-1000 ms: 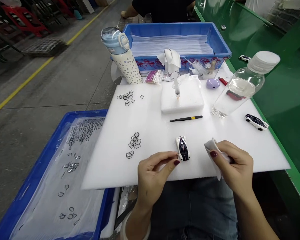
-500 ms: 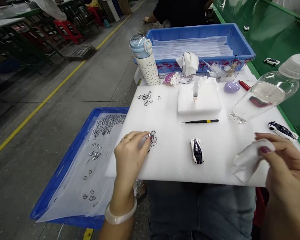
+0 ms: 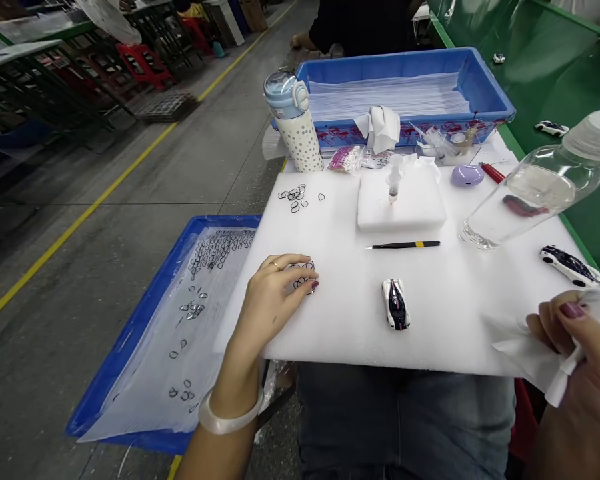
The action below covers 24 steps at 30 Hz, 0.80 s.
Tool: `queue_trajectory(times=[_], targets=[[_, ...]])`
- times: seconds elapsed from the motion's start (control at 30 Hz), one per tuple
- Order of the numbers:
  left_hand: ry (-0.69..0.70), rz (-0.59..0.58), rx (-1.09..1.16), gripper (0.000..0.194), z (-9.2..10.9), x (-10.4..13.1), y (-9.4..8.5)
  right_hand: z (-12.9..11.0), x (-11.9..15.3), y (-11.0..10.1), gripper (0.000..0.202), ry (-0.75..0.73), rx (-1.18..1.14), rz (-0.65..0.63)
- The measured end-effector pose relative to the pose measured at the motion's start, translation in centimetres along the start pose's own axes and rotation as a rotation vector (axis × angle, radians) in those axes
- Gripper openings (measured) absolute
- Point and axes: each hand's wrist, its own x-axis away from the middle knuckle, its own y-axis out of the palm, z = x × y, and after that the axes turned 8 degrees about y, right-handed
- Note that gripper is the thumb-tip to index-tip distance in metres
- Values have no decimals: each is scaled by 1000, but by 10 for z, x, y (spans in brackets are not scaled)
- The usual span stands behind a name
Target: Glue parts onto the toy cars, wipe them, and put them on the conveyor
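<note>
The left hand (image 3: 267, 300) lay low over a cluster of black rings (image 3: 299, 283) on the white board (image 3: 345, 333). Its index finger stood off from the thumb, with the middle fingertip close to the thumb and rings showing between; whether it had caught one, I could not tell. The right hand (image 3: 593, 360) was closed on a crumpled cloth (image 3: 527, 357), which hung out toward the board's near right edge.

The car (image 3: 396, 305) sat between the hands, apart from both, to the right of the rings and on the near side of the tweezers (image 3: 405, 245). The print on the pink packet (image 3: 346, 160) was too small to read. The car's long axis ran from far to near, its near end angled slightly right; which end was the nose was unclear.
</note>
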Motion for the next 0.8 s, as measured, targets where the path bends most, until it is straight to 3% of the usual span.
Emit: queue_trajectory(times=[0.1, 0.2, 0.27, 0.33, 0.47, 0.53, 0.6, 0.67, 0.8], targets=[[-5, 52, 60, 13, 0, 2, 1, -2, 5, 8, 11, -47, 23, 22], [-26, 244, 168, 14, 5, 7, 4, -1, 4, 4, 16, -28, 33, -4], [-90, 407, 237, 12, 16, 11, 10, 1, 6, 1, 20, -22, 74, -78], [-105, 470, 324, 13, 36, 14, 19, 2, 12, 3, 20, -30, 176, -235], [136, 242, 547, 27, 84, 19, 40, 4, 32, 24, 21, -26, 523, -631], [225, 145, 638, 31, 101, 21, 49, 6, 40, 34, 19, -15, 594, -770], [225, 109, 710, 38, 111, 22, 56, 10, 45, 40, 18, 12, 581, -813], [142, 121, 808, 42, 115, 24, 61, 14, 48, 41, 21, 79, 515, -792], [-73, 163, 1153, 34, 118, 28, 68, 15, 53, 45, 32, 393, 175, -771]])
